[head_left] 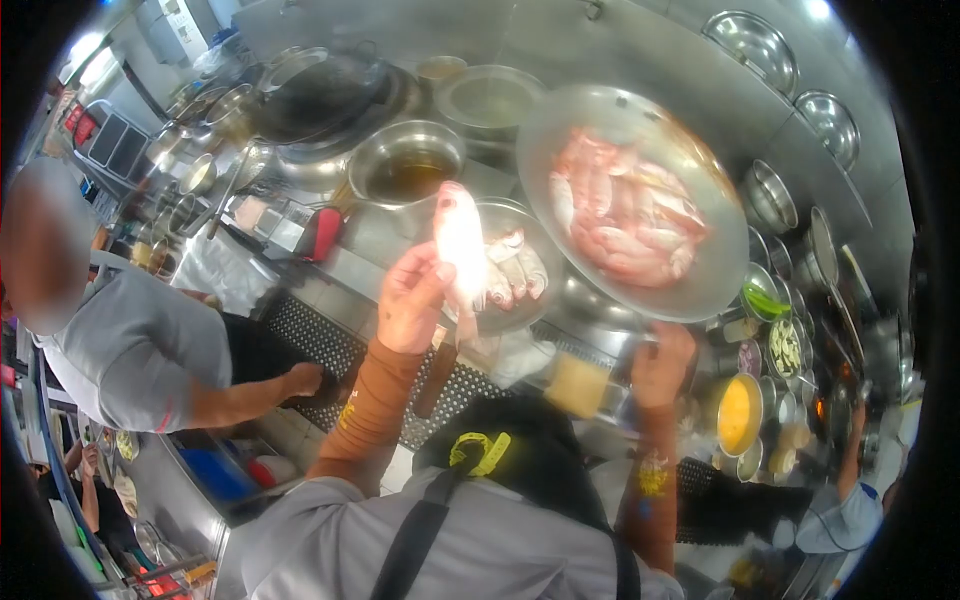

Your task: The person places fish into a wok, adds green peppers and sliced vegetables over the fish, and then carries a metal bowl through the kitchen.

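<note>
Well, fish [463,255] stands pinched in left hand [406,305], grip of right hand [662,366] unclear

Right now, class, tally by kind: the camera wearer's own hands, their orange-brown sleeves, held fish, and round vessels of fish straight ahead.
Hands: 2 (left hand, right hand)
Sleeves: 2
Held fish: 1
Round vessels of fish: 2 (large pan, smaller vessel)
Total: 7
</note>
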The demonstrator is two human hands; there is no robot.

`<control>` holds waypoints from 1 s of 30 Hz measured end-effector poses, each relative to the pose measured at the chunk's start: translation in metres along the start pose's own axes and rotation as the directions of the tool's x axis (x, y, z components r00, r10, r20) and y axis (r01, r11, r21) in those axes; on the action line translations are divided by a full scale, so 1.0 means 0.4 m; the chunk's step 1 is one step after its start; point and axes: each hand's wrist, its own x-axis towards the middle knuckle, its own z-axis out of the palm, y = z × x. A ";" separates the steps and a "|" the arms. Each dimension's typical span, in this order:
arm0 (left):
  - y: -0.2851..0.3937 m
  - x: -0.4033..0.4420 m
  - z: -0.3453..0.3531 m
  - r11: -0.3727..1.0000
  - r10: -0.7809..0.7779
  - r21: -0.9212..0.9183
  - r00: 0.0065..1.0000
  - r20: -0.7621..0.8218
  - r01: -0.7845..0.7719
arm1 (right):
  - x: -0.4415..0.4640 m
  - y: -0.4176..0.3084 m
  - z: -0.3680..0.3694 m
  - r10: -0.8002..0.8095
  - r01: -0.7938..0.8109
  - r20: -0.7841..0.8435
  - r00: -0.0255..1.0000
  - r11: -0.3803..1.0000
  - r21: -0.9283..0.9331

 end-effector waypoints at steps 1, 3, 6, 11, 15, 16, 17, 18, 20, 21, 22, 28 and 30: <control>-0.001 -0.001 0.000 1.000 -0.003 0.002 1.000 0.000 0.003 | 0.001 0.000 -0.001 0.001 -0.001 0.008 1.000 1.000 0.003; -0.002 -0.003 0.004 1.000 -0.006 0.002 1.000 -0.007 0.006 | 0.001 0.003 -0.003 -0.006 0.006 0.000 1.000 1.000 0.003; -0.009 -0.001 0.005 1.000 -0.007 -0.004 1.000 -0.011 0.007 | -0.003 0.006 0.003 -0.023 0.022 -0.028 0.999 1.000 -0.004; -0.014 0.004 0.007 1.000 -0.007 0.001 1.000 -0.009 0.007 | -0.001 0.013 0.004 -0.034 0.034 -0.022 0.999 0.999 -0.008; -0.013 0.008 0.019 1.000 -0.001 0.020 1.000 0.004 0.001 | 0.002 0.008 -0.003 -0.033 0.033 -0.022 0.999 0.999 -0.007; -0.014 0.008 0.021 1.000 0.002 0.020 1.000 0.008 -0.002 | 0.002 0.006 -0.003 -0.034 0.034 -0.026 0.999 0.999 -0.006; -0.013 0.009 0.022 1.000 0.005 0.020 1.000 0.011 -0.005 | 0.003 0.002 -0.005 -0.024 0.024 -0.022 0.999 1.000 -0.014; -0.013 0.010 0.023 1.000 0.009 0.021 1.000 0.013 -0.009 | 0.004 0.002 -0.005 -0.023 0.022 -0.017 1.000 1.000 -0.014; -0.015 0.012 0.025 1.000 0.014 0.021 1.000 0.010 -0.015 | 0.003 0.004 -0.005 -0.020 0.019 -0.007 1.000 1.000 -0.015; -0.016 0.013 0.025 1.000 0.016 0.021 1.000 0.007 -0.017 | 0.004 0.004 -0.005 -0.020 0.020 -0.007 1.000 1.000 -0.012; -0.016 0.013 0.024 1.000 0.010 0.026 1.000 0.008 -0.010 | 0.005 0.003 -0.006 -0.020 0.020 -0.007 1.000 1.000 -0.009; -0.012 0.013 0.028 0.999 0.000 0.045 1.000 0.030 -0.001 | 0.008 -0.002 -0.011 -0.033 0.033 -0.032 0.999 0.999 0.016; -0.013 0.012 0.027 0.999 0.005 0.051 1.000 0.026 -0.006 | 0.007 0.000 -0.009 -0.024 0.025 -0.023 0.999 1.000 0.019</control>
